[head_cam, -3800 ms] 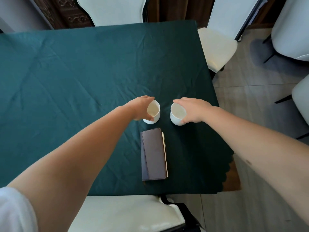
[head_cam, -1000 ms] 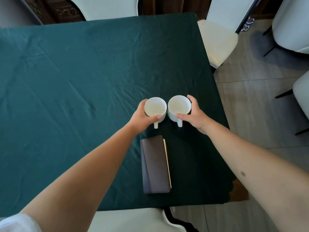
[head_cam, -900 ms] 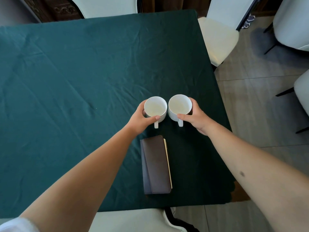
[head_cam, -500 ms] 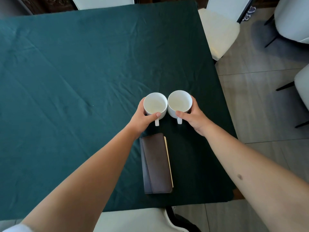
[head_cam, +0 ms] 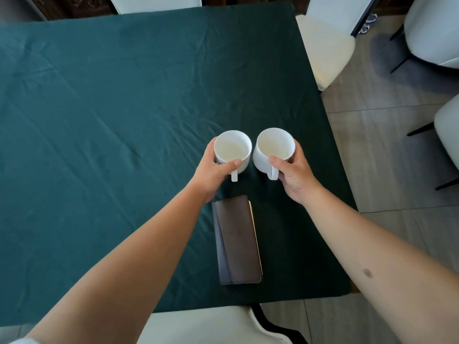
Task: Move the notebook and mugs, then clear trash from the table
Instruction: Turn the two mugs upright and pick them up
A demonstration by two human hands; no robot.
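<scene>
I have a white mug in each hand, side by side near the desk's (head_cam: 99, 120) right edge. Since half a second ago both mugs have drifted slightly apart and the right mug (head_cam: 273, 148) now tilts with its base toward the left one, so I judge they are lifting off the green cloth, though I cannot tell contact for sure. My left hand (head_cam: 213, 170) wraps the left mug (head_cam: 232, 150), thumb pressed on the near rim, fingers curled round the far side. My right hand (head_cam: 294, 172) clamps its mug the same way, thumb on the rim beside the handle. Both handles point toward 6 o'clock. The brown notebook (head_cam: 237, 240) lies flat at 6 o'clock from the mugs, untouched, near the desk's near edge. No trash shows on the cloth. White chairs (head_cam: 325, 48) stand at 1 o'clock.
</scene>
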